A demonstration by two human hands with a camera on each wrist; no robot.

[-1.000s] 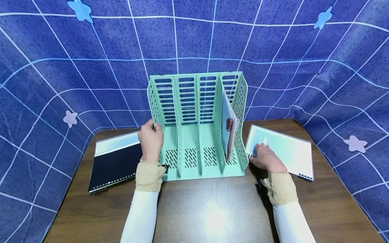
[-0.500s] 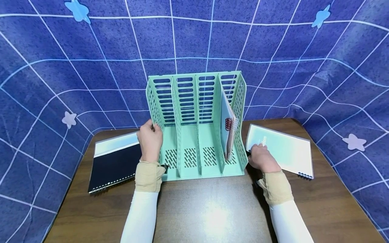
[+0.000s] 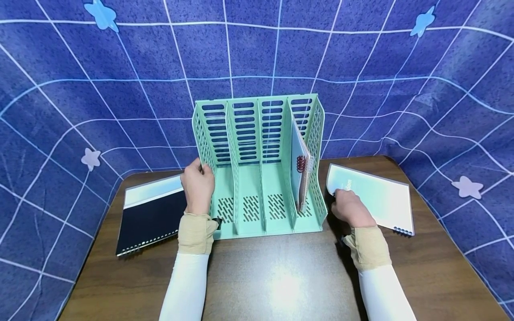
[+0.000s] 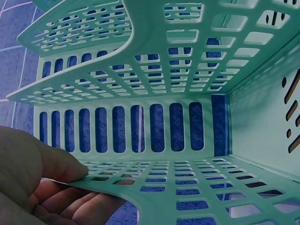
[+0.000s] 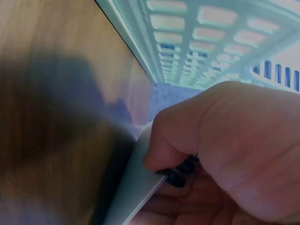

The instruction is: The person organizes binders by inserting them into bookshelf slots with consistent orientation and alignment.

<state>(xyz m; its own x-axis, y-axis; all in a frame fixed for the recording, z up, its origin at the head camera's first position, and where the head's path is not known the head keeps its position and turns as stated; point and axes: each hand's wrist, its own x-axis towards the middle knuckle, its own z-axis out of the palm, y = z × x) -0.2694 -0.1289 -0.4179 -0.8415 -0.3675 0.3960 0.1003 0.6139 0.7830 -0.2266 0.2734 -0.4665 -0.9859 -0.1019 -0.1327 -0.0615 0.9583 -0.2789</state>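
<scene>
In R hand: lt-grn notebook, pinched at rings.

We observe a blue fabric backdrop behind and on both sides of a brown wood-grain table with rounded far corners. Across the cloth we note white and light-blue grid lines and scattered pale stars; a bright reflection marks the tabletop.
</scene>
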